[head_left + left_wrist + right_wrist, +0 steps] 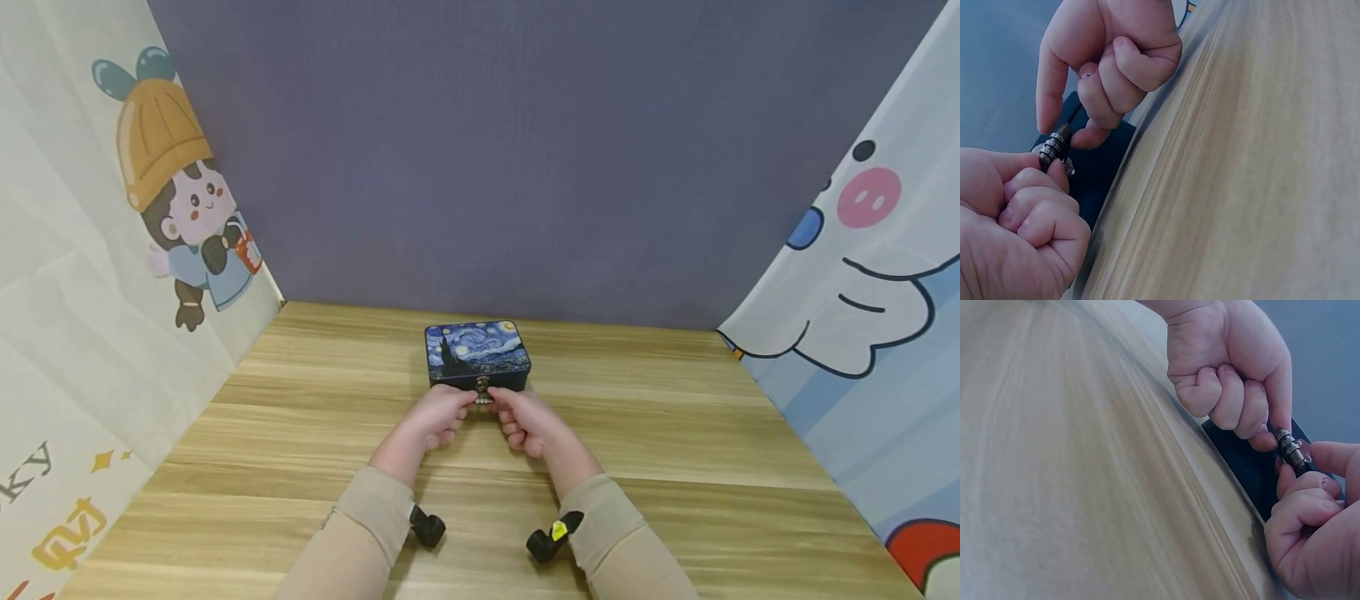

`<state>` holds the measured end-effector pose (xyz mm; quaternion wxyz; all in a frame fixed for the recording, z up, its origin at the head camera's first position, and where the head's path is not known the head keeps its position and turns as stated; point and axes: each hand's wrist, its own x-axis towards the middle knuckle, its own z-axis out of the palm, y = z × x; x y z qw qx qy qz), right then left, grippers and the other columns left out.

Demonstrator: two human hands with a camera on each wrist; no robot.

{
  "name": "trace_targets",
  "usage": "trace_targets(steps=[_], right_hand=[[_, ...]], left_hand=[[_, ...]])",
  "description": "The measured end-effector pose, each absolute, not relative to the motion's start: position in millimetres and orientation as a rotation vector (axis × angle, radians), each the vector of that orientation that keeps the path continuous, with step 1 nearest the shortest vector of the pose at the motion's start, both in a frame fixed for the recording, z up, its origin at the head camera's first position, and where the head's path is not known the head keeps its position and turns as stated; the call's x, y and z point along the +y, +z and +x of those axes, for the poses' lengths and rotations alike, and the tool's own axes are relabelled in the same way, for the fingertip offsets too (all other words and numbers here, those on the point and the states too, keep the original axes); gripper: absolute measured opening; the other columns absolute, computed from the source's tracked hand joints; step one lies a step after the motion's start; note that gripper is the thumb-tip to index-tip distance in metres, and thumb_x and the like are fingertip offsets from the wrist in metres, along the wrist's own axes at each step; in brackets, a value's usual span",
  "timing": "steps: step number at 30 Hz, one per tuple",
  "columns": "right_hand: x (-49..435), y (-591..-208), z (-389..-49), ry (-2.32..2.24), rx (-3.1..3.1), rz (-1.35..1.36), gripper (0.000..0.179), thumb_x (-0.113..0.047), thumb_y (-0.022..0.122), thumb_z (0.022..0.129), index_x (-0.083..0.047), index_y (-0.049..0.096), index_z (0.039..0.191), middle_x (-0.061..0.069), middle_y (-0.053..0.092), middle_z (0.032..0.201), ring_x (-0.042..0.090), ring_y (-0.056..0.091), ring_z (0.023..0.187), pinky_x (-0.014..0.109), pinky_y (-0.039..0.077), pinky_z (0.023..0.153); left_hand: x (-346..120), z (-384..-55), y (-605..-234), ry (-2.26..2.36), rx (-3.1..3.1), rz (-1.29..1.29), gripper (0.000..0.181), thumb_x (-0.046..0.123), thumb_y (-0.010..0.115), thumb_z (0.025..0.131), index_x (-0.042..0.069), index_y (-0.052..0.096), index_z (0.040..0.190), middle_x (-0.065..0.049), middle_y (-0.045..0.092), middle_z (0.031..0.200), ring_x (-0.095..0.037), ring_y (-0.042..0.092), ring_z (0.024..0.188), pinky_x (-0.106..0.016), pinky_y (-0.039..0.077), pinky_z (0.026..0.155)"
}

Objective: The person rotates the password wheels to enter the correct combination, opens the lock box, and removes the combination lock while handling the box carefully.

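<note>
A small box (480, 354) with a swirling blue night-sky painting on its lid stands closed on the table. At its front clasp (482, 383) hangs a small combination padlock (483, 400) with several numbered dials. My left hand (441, 414) pinches one end of the padlock (1055, 145) between thumb and index finger. From the other side, my right hand (528, 421) holds the opposite end with thumb and index finger. The other fingers of both hands are curled in. In the right wrist view, the fingertips partly cover the padlock (1291, 451).
The wood-grain table (675, 433) runs back to a grey-purple panel (480, 158). Printed cartoon curtains hang at the left (67, 250) and at the right (885, 333). Each forearm wears a small black wrist camera, left (427, 527) and right (551, 540).
</note>
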<state>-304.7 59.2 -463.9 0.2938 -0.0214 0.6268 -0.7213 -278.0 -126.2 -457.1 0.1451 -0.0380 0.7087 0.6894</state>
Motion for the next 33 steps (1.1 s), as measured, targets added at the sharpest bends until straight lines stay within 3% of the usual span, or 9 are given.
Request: trace_targets(steps=[10, 33], right_hand=[[67.3, -462.3, -308.4, -1.946, 1.649, 0.011, 0.033, -0.037, 0.062, 0.099, -0.006, 0.055, 0.096, -0.01, 0.028, 0.06, 0.001, 0.021, 0.043, 0.017, 0.017, 0.04], [76.2, -452.5, -310.6, -1.951, 1.679, 0.021, 0.049, -0.043, 0.062, 0.099, 0.001, 0.057, 0.119, -0.01, 0.03, 0.061, 0.003, 0.022, 0.045, 0.018, 0.018, 0.041]], left_hand=[[-126.7, -278.4, -458.6, 1.983, 2.05, -0.117, 0.028, 0.023, 0.055, 0.104, 0.004, 0.051, 0.083, 0.006, 0.032, 0.057, -0.007, 0.022, 0.044, -0.022, 0.021, 0.039], [-126.3, -276.8, -457.1, 1.975, 2.069, -0.101, 0.026, 0.022, 0.055, 0.104, 0.006, 0.049, 0.084, 0.006, 0.032, 0.058, -0.007, 0.022, 0.044, -0.022, 0.021, 0.039]])
